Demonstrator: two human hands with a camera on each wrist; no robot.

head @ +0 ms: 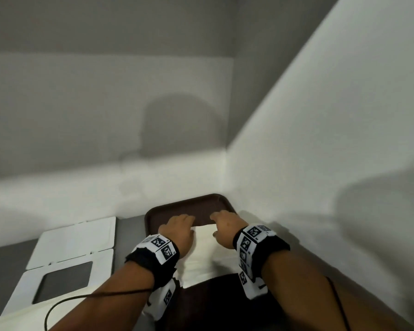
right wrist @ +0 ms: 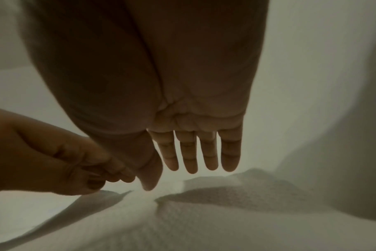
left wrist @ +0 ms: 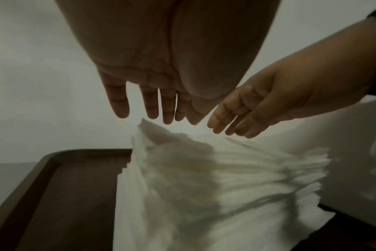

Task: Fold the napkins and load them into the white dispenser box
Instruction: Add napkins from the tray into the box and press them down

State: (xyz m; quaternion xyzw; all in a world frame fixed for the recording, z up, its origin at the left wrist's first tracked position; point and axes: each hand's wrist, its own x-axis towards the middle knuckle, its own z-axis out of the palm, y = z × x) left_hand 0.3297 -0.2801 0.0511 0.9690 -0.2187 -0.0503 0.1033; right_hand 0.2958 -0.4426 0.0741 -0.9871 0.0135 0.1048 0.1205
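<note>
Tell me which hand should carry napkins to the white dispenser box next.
Probably left. The white dispenser box lies open on that side of the brown tray; left hand and right hand both hover over the white napkin stack.

Napkin stack (head: 204,254) on the tray (head: 177,206). Dispenser box (head: 74,249) left of the tray, on the table (head: 129,230). Both hands, left hand (head: 177,229) and right hand (head: 225,226), over the tray's far half, above the stack.

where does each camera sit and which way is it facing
Head: worn on the head, looks down at the dark brown plastic tray and both wrists.
Left wrist: under the left hand, faces the stack of white paper napkins.
Right wrist: under the right hand, faces the napkins.
Shared: both wrist views show both hands.
</note>
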